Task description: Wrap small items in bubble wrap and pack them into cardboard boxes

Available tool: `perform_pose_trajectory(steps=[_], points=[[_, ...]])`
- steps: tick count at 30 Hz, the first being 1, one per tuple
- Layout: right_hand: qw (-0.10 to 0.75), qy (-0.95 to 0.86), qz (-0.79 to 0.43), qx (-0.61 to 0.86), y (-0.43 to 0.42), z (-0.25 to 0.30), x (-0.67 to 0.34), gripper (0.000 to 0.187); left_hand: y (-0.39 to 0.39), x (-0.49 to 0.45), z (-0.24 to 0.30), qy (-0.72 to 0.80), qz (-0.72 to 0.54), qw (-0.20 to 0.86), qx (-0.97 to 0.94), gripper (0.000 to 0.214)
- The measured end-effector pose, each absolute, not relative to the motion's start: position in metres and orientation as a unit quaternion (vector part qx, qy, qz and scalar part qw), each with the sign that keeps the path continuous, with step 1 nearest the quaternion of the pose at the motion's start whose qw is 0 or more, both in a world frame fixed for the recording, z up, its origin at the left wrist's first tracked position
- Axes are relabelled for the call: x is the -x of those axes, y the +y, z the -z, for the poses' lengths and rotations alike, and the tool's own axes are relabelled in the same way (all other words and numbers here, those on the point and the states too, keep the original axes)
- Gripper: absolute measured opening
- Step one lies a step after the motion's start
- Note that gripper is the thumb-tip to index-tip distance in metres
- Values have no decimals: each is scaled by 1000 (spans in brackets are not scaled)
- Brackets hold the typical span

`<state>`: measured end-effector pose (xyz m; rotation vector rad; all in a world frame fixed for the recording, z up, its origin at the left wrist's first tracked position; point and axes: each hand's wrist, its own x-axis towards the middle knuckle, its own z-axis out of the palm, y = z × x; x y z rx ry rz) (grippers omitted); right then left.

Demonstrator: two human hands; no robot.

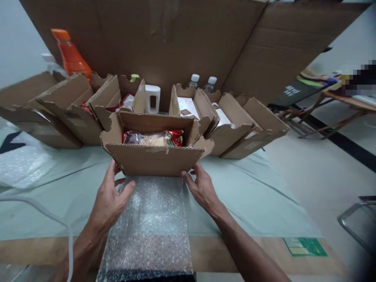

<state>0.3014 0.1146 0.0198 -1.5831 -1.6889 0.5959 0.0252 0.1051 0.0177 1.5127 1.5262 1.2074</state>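
A small open-topped cardboard box (pixel 152 158) stands in the middle, over the far end of a bubble wrap sheet (pixel 155 227). Inside it lie shiny red and clear packets (pixel 154 138). My left hand (pixel 113 197) grips the box's lower left corner, fingers against its side and thumb stretched out over the bubble wrap. At the lower right corner, my right hand (pixel 203 188) holds the same box, its thumb at the bottom edge. Some fingertips of both hands are hidden behind the box.
Open cardboard bins (pixel 63 111) stand left and right behind the box, some holding white cartons (pixel 188 106). An orange bottle (pixel 72 56) and a white handled container (pixel 152 98) rise behind. More bubble wrap (pixel 25 164) and a pale cable (pixel 44 211) lie left; a green packet (pixel 305 247) lies right.
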Motion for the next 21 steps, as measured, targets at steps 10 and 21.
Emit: perform_pose_trajectory(steps=[10, 21], points=[[376, -666, -241, 597, 134, -18, -302, 40, 115, -23, -13, 573, -482, 316, -583, 83], [260, -833, -186, 452, 47, -31, -257, 36, 31, -8, -9, 499, -321, 165, -788, 40]])
